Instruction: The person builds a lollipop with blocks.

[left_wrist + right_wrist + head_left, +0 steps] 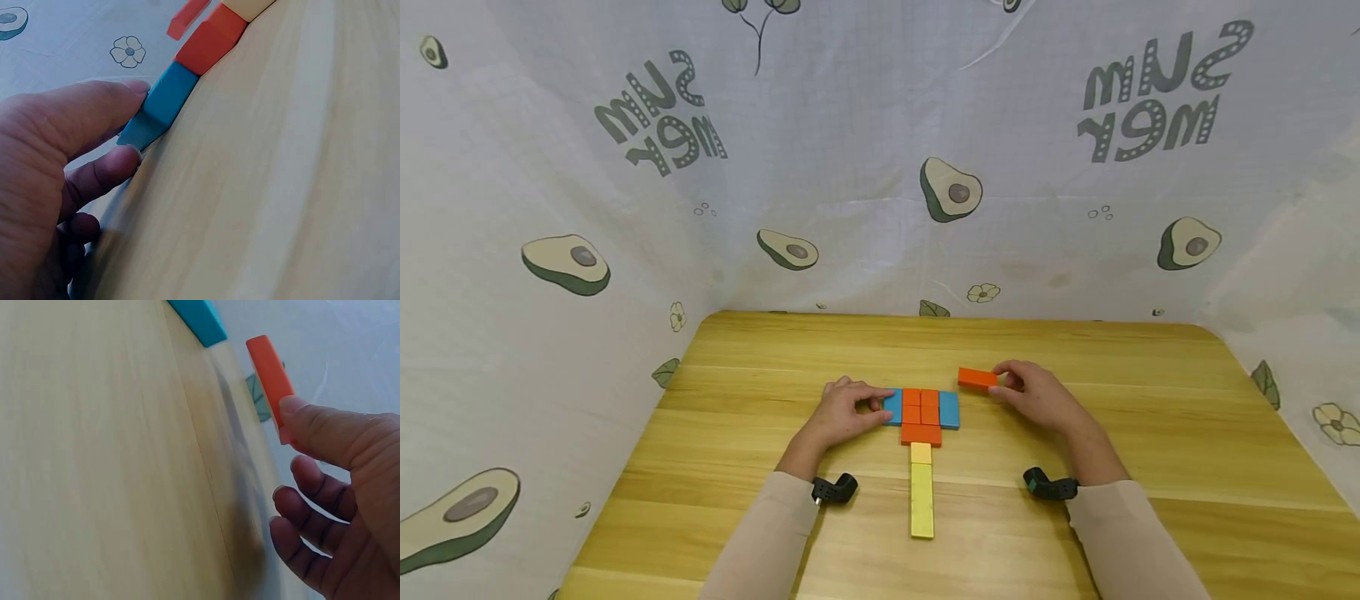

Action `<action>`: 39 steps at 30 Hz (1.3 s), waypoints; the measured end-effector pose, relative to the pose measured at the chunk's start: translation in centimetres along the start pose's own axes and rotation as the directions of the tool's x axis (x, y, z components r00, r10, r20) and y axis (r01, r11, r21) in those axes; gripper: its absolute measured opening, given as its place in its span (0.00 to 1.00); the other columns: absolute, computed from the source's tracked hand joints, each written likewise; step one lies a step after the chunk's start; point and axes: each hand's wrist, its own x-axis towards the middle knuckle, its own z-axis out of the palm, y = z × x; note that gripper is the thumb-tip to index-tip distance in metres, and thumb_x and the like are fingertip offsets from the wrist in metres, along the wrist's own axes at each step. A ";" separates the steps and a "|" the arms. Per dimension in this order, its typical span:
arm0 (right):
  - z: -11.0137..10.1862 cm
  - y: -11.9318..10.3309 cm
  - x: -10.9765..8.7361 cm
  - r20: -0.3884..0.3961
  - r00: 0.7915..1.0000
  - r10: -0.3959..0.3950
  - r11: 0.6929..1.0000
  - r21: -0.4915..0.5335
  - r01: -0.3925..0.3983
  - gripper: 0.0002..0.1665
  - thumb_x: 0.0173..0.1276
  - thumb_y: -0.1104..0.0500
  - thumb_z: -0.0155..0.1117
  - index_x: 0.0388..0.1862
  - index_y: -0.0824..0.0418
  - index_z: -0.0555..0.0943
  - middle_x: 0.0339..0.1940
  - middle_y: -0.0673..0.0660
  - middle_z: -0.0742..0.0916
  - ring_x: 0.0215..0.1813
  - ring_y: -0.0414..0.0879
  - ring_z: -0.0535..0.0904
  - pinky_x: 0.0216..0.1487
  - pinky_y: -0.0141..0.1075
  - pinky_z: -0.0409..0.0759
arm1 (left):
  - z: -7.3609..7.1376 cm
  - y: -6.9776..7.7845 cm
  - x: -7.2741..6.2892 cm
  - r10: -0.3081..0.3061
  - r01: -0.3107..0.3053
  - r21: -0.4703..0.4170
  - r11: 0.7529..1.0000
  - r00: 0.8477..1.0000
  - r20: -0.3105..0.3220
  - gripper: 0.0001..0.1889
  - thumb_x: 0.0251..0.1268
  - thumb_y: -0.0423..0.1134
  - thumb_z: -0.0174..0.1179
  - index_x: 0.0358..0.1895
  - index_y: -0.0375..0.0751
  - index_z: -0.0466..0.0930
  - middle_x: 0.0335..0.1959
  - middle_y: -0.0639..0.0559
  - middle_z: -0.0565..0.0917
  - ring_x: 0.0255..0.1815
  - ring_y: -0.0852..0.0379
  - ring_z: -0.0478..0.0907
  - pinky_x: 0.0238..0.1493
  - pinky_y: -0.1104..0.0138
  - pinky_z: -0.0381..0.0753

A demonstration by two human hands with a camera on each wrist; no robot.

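My right hand [1036, 397] pinches one end of an orange rectangular block [977, 379] between thumb and forefinger. In the right wrist view that orange block [270, 372] is held above the wooden surface, other fingers loosely bent. My left hand [844, 410] has thumb and forefinger on the outer end of the left blue block [892, 407], pinching it where it lies. Square orange blocks [921, 407] fill the space between this one and the right blue block [949, 410]. Below them is a flat orange block [921, 434], then a pale yellow square [921, 452] and a long yellow block [922, 500].
The blocks lie on a wooden table [737, 500]. A pale cloth [865, 167] printed with avocados and lettering hangs behind and at both sides. Black wrist devices [835, 489] sit on both forearms.
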 end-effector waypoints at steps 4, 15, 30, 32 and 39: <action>1.0 -1.1 0.6 0.004 1.000 -0.020 0.998 0.066 0.019 0.20 0.75 0.54 0.65 0.58 0.65 0.79 0.38 0.56 0.80 0.39 0.48 0.73 0.44 0.40 0.74 | 0.1 -0.1 0.0 0.010 -0.010 0.008 1.000 1.000 -0.006 0.19 0.65 0.51 0.70 0.58 0.56 0.87 0.31 0.66 0.81 0.35 0.63 0.66 0.51 0.61 0.59; 4.1 -4.4 2.8 0.036 0.998 -0.043 0.993 0.108 0.039 0.19 0.75 0.52 0.64 0.57 0.62 0.80 0.37 0.56 0.81 0.38 0.47 0.73 0.43 0.38 0.73 | 0.2 -0.2 0.0 0.011 -0.011 0.014 1.000 1.000 0.001 0.19 0.65 0.51 0.70 0.58 0.56 0.87 0.31 0.65 0.81 0.35 0.61 0.66 0.51 0.60 0.58; 4.5 -5.3 4.0 0.097 0.995 -0.011 0.999 0.042 0.007 0.17 0.77 0.53 0.61 0.56 0.62 0.81 0.39 0.57 0.83 0.39 0.48 0.76 0.45 0.41 0.76 | 0.2 -0.1 0.0 -0.008 0.008 0.006 1.000 1.000 0.011 0.19 0.65 0.52 0.70 0.58 0.57 0.87 0.32 0.65 0.82 0.35 0.61 0.66 0.53 0.60 0.58; 4.7 -5.3 4.1 0.084 0.996 -0.010 0.999 0.040 0.007 0.15 0.78 0.54 0.59 0.55 0.62 0.82 0.40 0.58 0.84 0.40 0.49 0.77 0.47 0.44 0.77 | 0.2 -0.2 0.0 -0.002 0.002 0.006 1.000 1.000 0.008 0.19 0.66 0.52 0.70 0.58 0.56 0.87 0.32 0.64 0.82 0.35 0.61 0.66 0.53 0.60 0.58; 5.0 -5.3 4.4 0.078 0.997 0.002 0.999 0.034 -0.005 0.15 0.79 0.54 0.58 0.55 0.61 0.82 0.43 0.60 0.86 0.43 0.51 0.78 0.51 0.49 0.79 | 0.3 -0.2 0.1 0.006 -0.006 0.006 1.000 1.000 -0.002 0.19 0.66 0.52 0.69 0.58 0.56 0.87 0.32 0.64 0.82 0.35 0.62 0.66 0.53 0.60 0.58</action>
